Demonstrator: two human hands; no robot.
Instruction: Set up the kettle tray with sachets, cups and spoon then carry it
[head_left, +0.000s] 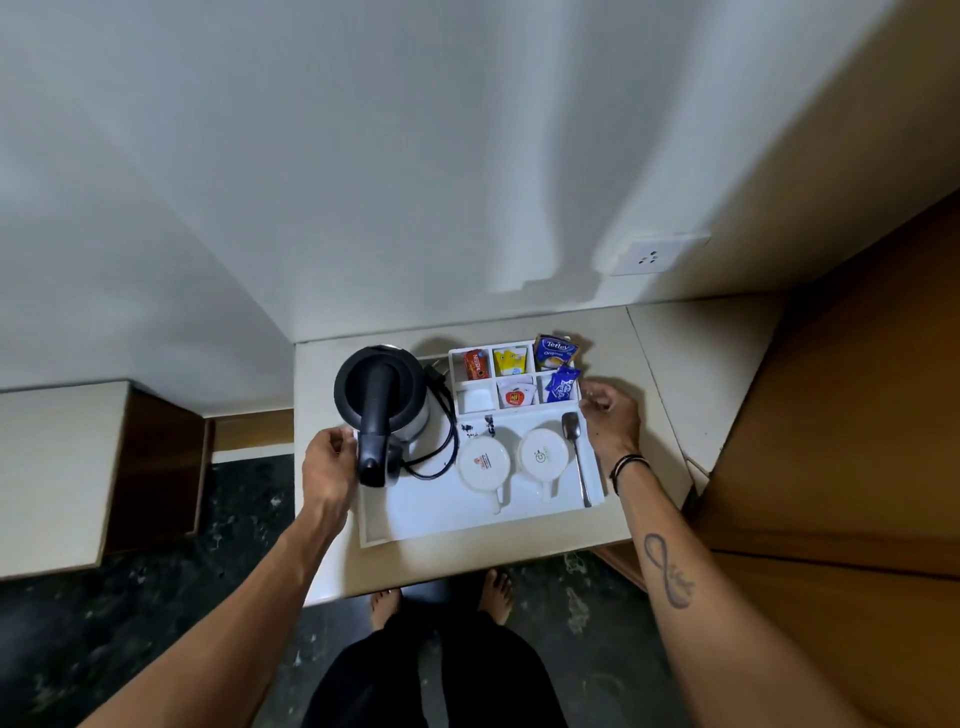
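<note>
A white tray (441, 512) lies on a cream table. On its left stands a black and steel kettle (382, 400) with a coiled black cord (441, 447). Two white cups (484, 462) (541, 456) sit upside down in the middle, and a metal spoon (576, 452) lies along the right side. The back compartments hold several sachets: red (477, 364), yellow (510, 361), blue Tetley (555, 351), white and red (515, 397), blue (562, 383). My left hand (330, 462) curls around the tray's left edge by the kettle. My right hand (610, 410) curls at the tray's right edge.
The cream table (660, 364) stands against a white wall with a socket (649, 257). A wooden panel (857, 415) rises on the right. A lower cream unit (57, 467) is at the left. My bare feet (387, 605) stand on dark floor below the table's front edge.
</note>
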